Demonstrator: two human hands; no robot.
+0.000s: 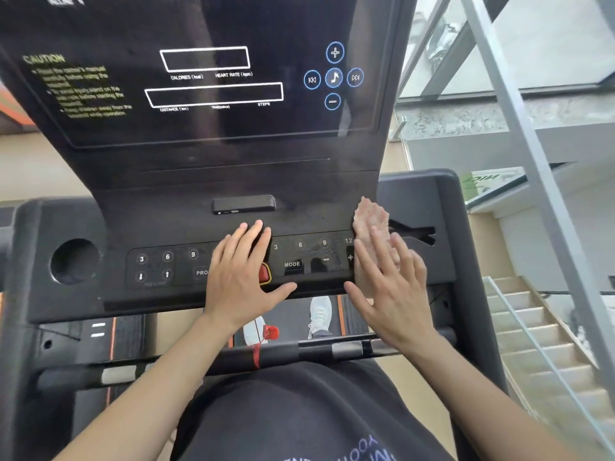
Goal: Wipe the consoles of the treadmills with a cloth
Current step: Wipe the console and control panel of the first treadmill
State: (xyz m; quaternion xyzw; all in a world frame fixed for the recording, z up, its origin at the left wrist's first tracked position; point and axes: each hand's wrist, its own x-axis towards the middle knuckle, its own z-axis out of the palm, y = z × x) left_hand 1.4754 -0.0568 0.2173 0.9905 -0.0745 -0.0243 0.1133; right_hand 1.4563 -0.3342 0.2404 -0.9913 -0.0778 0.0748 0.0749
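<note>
A black treadmill console point(186, 201) fills the view, with a dark display panel point(213, 78) above and a row of buttons point(299, 257) below. A pale pink cloth point(371, 217) lies against the right end of the button row. My right hand point(389, 287) is flat on the cloth, fingers spread, pressing it onto the console. My left hand point(243, 277) rests flat on the middle of the button row, fingers apart, partly covering the red stop button point(264, 272). It holds nothing.
A round cup holder point(75, 261) sits at the console's left. A red safety clip point(271, 332) hangs on a cord below, above the handlebar point(332, 349). White shoes point(319, 314) stand on the belt. A grey slanted beam point(532, 161) and stairs point(545, 344) lie to the right.
</note>
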